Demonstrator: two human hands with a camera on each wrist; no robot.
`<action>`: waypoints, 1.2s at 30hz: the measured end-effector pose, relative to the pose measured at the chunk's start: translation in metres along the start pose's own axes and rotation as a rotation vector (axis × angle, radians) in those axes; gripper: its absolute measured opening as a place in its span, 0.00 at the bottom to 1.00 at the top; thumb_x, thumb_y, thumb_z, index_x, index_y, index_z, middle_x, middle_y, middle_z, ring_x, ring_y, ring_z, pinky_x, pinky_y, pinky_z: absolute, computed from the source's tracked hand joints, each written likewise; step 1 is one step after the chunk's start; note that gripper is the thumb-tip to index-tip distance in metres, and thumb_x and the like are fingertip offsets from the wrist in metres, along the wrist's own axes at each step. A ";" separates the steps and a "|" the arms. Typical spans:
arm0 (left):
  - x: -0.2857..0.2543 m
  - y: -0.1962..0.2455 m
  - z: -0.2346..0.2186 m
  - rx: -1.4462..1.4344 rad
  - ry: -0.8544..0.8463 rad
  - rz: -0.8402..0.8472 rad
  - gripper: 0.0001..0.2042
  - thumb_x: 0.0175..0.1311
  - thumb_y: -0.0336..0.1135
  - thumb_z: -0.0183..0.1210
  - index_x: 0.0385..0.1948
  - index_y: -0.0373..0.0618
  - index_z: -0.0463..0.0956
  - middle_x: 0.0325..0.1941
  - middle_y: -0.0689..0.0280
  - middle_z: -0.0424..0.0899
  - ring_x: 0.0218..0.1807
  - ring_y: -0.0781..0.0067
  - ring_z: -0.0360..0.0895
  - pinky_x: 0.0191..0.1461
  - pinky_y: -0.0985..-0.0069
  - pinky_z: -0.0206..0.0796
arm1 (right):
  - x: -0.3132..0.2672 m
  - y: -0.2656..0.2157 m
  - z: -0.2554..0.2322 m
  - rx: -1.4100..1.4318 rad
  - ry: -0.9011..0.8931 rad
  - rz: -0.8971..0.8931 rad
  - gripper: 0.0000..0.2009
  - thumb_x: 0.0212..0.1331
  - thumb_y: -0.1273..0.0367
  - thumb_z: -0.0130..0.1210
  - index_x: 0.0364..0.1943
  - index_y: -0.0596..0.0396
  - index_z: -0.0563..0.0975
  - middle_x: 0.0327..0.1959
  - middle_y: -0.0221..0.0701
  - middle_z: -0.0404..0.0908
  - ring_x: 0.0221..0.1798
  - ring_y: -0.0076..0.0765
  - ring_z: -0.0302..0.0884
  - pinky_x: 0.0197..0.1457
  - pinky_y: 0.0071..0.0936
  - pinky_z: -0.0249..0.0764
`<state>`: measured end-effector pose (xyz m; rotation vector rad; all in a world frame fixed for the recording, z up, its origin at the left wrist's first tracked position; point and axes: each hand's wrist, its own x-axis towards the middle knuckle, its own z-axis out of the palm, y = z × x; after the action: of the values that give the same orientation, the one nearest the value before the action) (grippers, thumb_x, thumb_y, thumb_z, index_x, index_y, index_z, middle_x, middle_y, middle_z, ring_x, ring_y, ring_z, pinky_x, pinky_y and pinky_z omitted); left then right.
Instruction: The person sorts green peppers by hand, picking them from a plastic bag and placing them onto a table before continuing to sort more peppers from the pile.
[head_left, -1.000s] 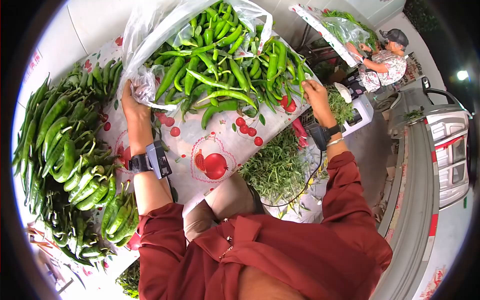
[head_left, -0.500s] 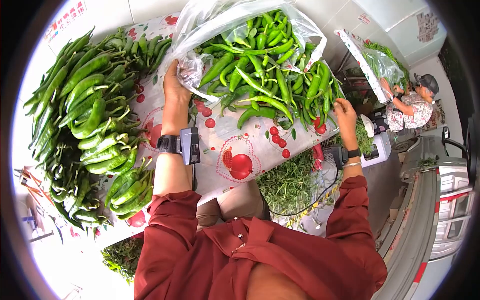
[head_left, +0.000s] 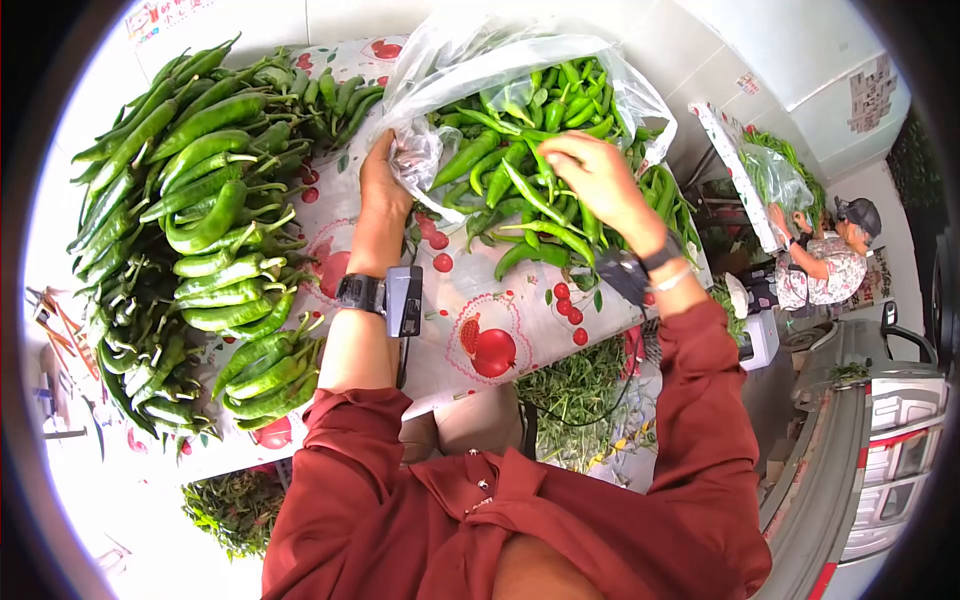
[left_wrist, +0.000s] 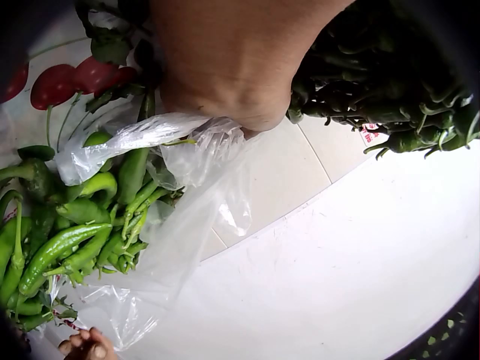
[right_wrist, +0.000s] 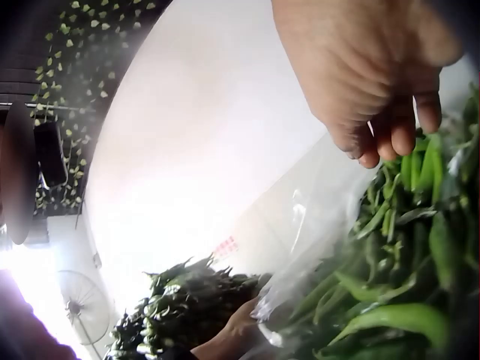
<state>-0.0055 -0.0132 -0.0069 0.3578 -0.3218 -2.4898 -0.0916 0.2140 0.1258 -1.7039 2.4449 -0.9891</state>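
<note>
A clear plastic bag point(head_left: 640, 85) lies on its side on the table, its mouth toward me and many green chili peppers point(head_left: 535, 190) in and spilling from it. My left hand point(head_left: 382, 185) grips the bunched left edge of the bag; in the left wrist view its fingers are mostly hidden behind the hand and the plastic. Over the peppers reaches my right hand point(head_left: 600, 180), its fingertips close above them. In the right wrist view the right hand point(right_wrist: 375, 82) has loosely bent fingers pointing down, with nothing visible between them.
Left of the bag, a big pile of long green peppers point(head_left: 200, 200) lies in rows on the fruit-print tablecloth point(head_left: 470, 340). Cut greens point(head_left: 580, 385) lie below the table's edge. Another person point(head_left: 830, 260) works at a second table on the right, near a vehicle point(head_left: 890, 440).
My right hand has moved from the peppers at the table's right edge leftward to above the middle of the heap. The left hand keeps its hold on the bag. The head view has shifted.
</note>
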 end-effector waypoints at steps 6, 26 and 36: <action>-0.004 0.001 0.004 -0.012 -0.025 -0.008 0.13 0.61 0.35 0.45 0.43 0.36 0.68 0.40 0.59 0.75 0.40 0.63 0.74 0.45 0.67 0.68 | 0.047 0.016 0.060 -0.259 -0.178 -0.249 0.15 0.46 0.78 0.47 0.42 0.59 0.72 0.44 0.39 0.72 0.48 0.45 0.69 0.52 0.32 0.65; -0.003 -0.001 0.005 -0.047 0.059 0.045 0.12 0.59 0.33 0.48 0.41 0.35 0.68 0.37 0.59 0.76 0.37 0.64 0.75 0.43 0.67 0.69 | 0.050 0.015 0.036 -0.075 -0.170 -0.125 0.16 0.43 0.74 0.56 0.40 0.56 0.70 0.35 0.35 0.71 0.37 0.37 0.71 0.39 0.30 0.68; -0.017 0.002 0.015 0.085 -0.099 -0.035 0.12 0.58 0.35 0.50 0.41 0.38 0.70 0.38 0.60 0.77 0.40 0.66 0.75 0.45 0.67 0.69 | 0.075 -0.007 0.040 0.011 0.027 -0.011 0.17 0.54 0.62 0.53 0.46 0.52 0.66 0.20 0.36 0.72 0.23 0.32 0.72 0.29 0.29 0.67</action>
<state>0.0038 -0.0021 0.0110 0.2768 -0.4665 -2.5389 -0.1028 0.1295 0.1225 -1.7140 2.4440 -1.0310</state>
